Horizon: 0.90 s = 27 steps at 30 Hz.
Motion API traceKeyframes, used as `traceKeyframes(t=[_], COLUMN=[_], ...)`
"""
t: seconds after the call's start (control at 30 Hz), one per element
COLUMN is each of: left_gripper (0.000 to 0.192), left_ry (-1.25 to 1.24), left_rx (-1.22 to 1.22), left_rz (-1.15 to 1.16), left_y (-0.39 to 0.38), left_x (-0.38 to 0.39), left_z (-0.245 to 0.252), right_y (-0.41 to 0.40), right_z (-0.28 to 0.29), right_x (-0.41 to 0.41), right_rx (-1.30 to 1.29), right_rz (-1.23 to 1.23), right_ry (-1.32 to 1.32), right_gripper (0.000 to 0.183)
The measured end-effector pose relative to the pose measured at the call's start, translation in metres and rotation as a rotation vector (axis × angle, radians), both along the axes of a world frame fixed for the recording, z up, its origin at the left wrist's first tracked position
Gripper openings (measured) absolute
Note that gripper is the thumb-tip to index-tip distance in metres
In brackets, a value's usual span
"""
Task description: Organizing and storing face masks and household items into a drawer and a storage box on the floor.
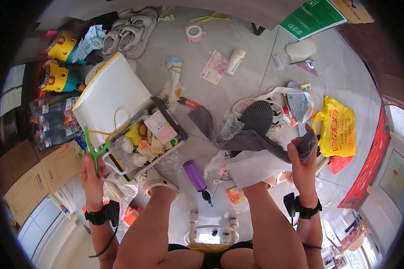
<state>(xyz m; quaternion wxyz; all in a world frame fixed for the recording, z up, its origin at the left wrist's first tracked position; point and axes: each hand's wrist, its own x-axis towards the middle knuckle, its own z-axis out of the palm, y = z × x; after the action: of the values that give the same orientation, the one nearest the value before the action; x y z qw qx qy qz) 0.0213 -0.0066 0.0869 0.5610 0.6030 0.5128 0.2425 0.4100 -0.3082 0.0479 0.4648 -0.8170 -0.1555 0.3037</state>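
My left hand (92,175) grips the handle of a green slingshot (95,154), beside the front left corner of an open box (112,84). A yellow elastic band (121,129) runs from the fork over the box. Inside lie a pink-and-white card pack (160,127), a yellow soft item (133,135) and other small things. My right hand (303,175) holds one end of a long dark grey cloth strip (249,144). The strip trails left across a crumpled clear plastic wrapper (227,127) and a black mesh oval piece (257,117). A translucent white sheet (256,168) lies below it.
A purple balloon pump (194,175) lies between my feet. A yellow plastic bag (338,129) stands at right. Farther off are a patterned sock (173,75), a banknote-like paper (214,67) and a pink tape roll (194,32). Sandals (134,33), bottles (55,121) and cardboard boxes (37,175) line the left.
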Motion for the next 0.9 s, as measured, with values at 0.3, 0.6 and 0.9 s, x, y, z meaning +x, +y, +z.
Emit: traceKeyframes(t=[0.3,0.6,0.9], left_gripper=[0.023,0.060,0.066], left_ry=[0.505,0.610,0.711], left_rx=[-0.117,0.443,0.325], left_rz=[-0.172,-0.554,-0.912], left_y=[-0.002,-0.024,-0.038], left_x=[-0.053,0.030,0.059], left_z=[-0.036,-0.064,-0.072], right_y=[0.018,0.042,0.034], right_z=[0.018,-0.012,-0.081], right_x=[-0.005,-0.016,-0.043], right_rx=[-0.390,-0.158,-0.219], right_rz=[0.597,0.649,0.945], right_ry=[-0.010,-0.356,-0.140], right_gripper=[0.074,0.074,0.054])
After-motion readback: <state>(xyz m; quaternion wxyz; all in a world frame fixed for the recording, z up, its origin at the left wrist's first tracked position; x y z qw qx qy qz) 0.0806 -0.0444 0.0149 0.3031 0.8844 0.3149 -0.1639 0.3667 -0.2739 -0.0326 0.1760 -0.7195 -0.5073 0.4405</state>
